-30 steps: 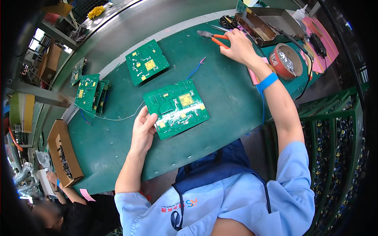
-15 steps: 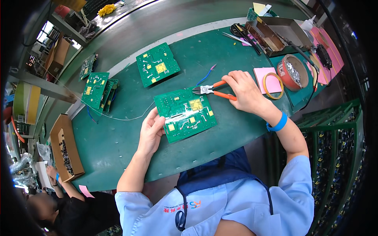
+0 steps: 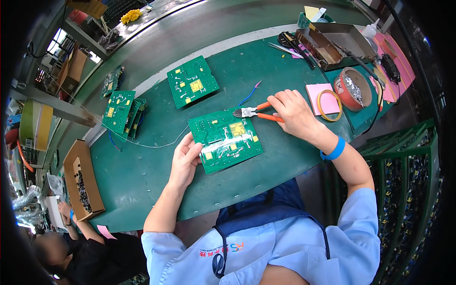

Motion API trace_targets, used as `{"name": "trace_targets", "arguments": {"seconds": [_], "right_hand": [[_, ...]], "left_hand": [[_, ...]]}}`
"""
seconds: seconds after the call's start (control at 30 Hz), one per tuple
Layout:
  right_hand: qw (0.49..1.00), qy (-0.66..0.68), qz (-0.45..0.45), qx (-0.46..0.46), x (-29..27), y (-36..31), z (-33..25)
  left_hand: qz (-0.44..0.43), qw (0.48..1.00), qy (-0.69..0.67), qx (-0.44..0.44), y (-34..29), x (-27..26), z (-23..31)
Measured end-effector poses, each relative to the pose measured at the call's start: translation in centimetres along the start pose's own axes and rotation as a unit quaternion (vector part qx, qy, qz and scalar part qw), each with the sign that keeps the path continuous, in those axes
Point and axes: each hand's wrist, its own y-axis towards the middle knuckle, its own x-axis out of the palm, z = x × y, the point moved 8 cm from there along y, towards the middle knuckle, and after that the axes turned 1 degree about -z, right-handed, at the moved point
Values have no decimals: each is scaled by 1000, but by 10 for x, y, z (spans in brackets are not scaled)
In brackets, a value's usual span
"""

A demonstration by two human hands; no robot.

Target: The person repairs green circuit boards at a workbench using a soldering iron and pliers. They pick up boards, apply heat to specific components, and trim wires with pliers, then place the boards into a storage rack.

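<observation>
Over glossy board, metal-tipped pliers

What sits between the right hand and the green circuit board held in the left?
In the head view, orange-handled pliers: the right hand holds the handles, and the metal tip overlaps the upper right corner of the circuit board.
</observation>
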Motion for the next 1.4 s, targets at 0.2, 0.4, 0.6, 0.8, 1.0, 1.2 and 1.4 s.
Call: {"name": "trace_targets", "arguments": {"seconds": [0.2,0.4,0.6,0.8,1.0,1.2,1.4], "right_hand": [[995,33,-89,33,6,1,1],[897,293,-253,215,20,5,35],[939,-76,-85,324,13,23,112],[955,-131,53,261,25,19,124],[827,408,-213,323,54,20,45],[759,511,-195,352,79,27,33],[749,593,-115,273,84,37,18]], "left_hand": [[4,1000,-1,4,0,0,1],[8,1000,2,1,-1,-6,-1],[8,1000,-12,1,1,-2,0],[4,1000,-14,2,2,-1,-1],[13,1000,-15,-6,0,-4,-3],[-3,1000,-20,-4,1,1,-2],[-1,1000,-16,-4,3,-4,-3]]}}
